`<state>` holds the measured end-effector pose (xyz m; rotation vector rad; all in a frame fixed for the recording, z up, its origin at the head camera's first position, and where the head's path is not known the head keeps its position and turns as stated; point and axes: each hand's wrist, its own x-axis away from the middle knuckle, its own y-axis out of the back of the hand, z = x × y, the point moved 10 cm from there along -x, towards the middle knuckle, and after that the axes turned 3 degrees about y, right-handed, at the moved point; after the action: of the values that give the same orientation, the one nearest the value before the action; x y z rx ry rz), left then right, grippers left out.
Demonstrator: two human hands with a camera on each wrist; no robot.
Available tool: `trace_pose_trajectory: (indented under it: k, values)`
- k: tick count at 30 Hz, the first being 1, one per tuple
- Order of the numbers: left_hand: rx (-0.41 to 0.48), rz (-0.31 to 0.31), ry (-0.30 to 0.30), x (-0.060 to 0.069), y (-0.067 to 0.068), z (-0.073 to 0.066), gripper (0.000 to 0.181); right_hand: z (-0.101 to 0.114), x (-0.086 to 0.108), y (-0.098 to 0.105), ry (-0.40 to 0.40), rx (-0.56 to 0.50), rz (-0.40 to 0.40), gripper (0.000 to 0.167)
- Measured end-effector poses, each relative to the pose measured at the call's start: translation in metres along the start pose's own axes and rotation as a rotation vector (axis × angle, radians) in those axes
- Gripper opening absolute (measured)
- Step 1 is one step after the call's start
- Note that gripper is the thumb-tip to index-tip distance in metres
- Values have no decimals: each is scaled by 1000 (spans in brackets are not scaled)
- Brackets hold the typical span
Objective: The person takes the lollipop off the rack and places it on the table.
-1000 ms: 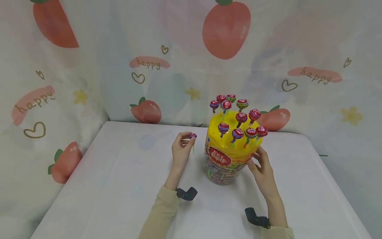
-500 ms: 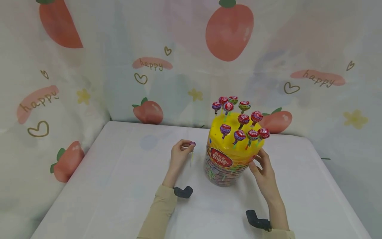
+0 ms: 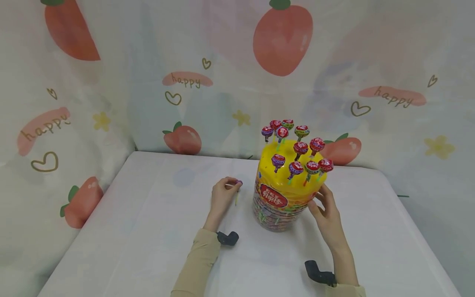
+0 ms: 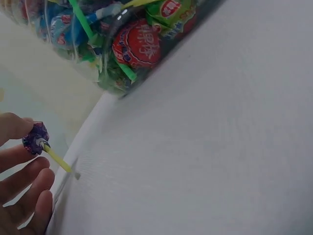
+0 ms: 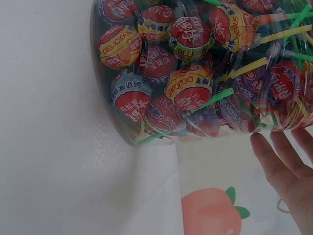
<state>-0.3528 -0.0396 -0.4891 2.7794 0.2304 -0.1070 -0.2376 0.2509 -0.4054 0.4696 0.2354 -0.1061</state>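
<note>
In the head view my left hand (image 3: 222, 196) pinches a lollipop (image 3: 239, 183) by its purple-wrapped head between thumb and fingertips. The stick of that lollipop (image 4: 36, 139) is yellow and points down; the left wrist view shows the other fingers loosely bent below. To the right stands a large clear jar (image 3: 272, 216) with a yellow lid (image 3: 272, 175). Several wrapped lollipops stick up from the lid, heads on top. My right hand (image 3: 328, 220) rests against the jar's right side just under the lid, its fingers (image 5: 274, 161) nearly straight in the right wrist view.
Packed inside the jar are many lollipops (image 5: 190, 88) with coloured sticks. A white cloth covers the table (image 3: 148, 231). Behind it hangs a backdrop (image 3: 222, 41) printed with fruit and hearts. Each wrist carries a black mount (image 3: 228, 238).
My left hand has come down towards the table and slightly closer to me with the lollipop. The right hand stays against the jar, and the jar has not moved.
</note>
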Motion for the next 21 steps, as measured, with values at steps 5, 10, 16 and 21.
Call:
trace_pose_trajectory:
  k: [5, 10, 16, 21]
  values:
    - [-99, -37, -19, 1, 0, 2, 22, 0, 0, 0, -7, 5, 2, 63]
    - [-166, -58, -29, 0, 0, 4, 22, -1, 0, 0, -14, 15, -4, 63]
    - [-213, -76, -29, 0, 0, 8, 20, 2, 2, 0, 10, 39, -10, 63]
    - [-224, -81, -32, 0, 1, 9, 20, 2, 2, 0, 13, 40, -10, 64]
